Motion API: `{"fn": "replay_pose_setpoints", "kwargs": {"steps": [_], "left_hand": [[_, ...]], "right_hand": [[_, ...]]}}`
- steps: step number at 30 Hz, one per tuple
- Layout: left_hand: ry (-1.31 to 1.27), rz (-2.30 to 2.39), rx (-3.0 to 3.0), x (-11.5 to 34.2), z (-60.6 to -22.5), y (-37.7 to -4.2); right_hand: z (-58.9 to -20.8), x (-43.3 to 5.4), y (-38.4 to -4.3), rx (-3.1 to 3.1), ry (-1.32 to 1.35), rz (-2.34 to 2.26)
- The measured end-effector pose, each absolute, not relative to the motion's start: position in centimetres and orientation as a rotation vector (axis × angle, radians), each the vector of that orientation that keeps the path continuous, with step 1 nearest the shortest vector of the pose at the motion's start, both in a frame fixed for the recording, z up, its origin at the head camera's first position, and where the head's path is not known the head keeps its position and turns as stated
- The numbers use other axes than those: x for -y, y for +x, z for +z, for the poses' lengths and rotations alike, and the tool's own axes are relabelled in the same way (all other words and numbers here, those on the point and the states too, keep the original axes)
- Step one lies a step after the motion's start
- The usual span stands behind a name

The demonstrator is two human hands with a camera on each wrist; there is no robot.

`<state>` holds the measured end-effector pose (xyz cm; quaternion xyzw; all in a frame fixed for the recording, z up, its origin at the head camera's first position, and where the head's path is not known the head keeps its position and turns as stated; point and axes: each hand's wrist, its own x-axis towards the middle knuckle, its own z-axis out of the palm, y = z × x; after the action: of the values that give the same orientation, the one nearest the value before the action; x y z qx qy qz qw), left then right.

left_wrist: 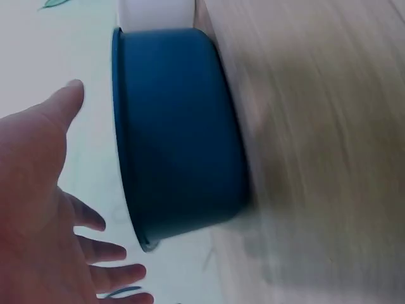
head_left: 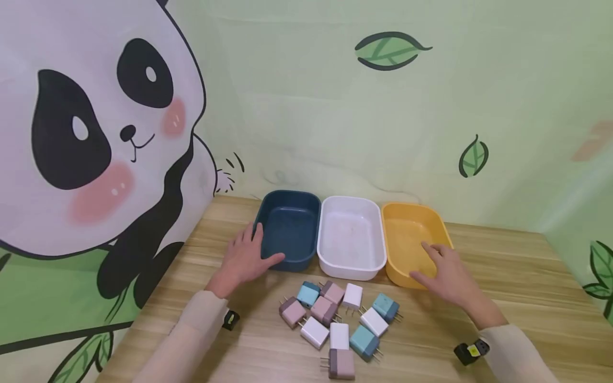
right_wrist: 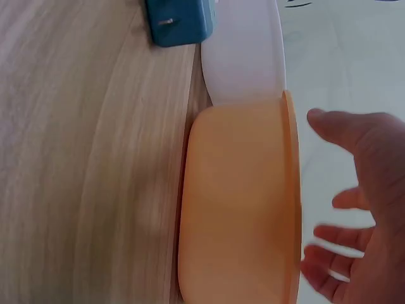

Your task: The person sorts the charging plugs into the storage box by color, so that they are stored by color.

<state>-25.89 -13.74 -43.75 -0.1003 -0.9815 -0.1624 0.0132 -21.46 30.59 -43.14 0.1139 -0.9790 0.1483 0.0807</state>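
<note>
Three trays stand side by side at the back of the table: a dark blue one (head_left: 287,263), a white one (head_left: 351,272) and a yellow one (head_left: 399,276). My left hand (head_left: 244,258) is spread at the blue tray's left front, thumb over its near rim, palm holding nothing. Over the yellow tray's right front is my right hand (head_left: 447,271), fingers apart and gripping nothing. In the wrist views, the left thumb and fingers (left_wrist: 101,247) stay off the blue wall, and the right fingers (right_wrist: 338,237) are beside the yellow rim.
Several plug chargers lie in a loose group before the trays, among them a pink one (head_left: 342,364), a white one (head_left: 315,333) and a teal one (head_left: 365,341). Behind the trays rises a wall (head_left: 311,133) printed with a panda and leaves. Bare wood (head_left: 517,276) shows at right.
</note>
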Motion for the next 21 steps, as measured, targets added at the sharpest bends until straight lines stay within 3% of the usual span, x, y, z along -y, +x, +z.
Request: {"fn": "replay_pose_setpoints", "kwargs": {"steps": [21], "left_hand": [[-0.383, -0.836, 3.092, 15.6, -46.5, -27.7]], "right_hand": [[-43.0, -27.4, -19.9, 2.814, 0.873, 0.683]]}}
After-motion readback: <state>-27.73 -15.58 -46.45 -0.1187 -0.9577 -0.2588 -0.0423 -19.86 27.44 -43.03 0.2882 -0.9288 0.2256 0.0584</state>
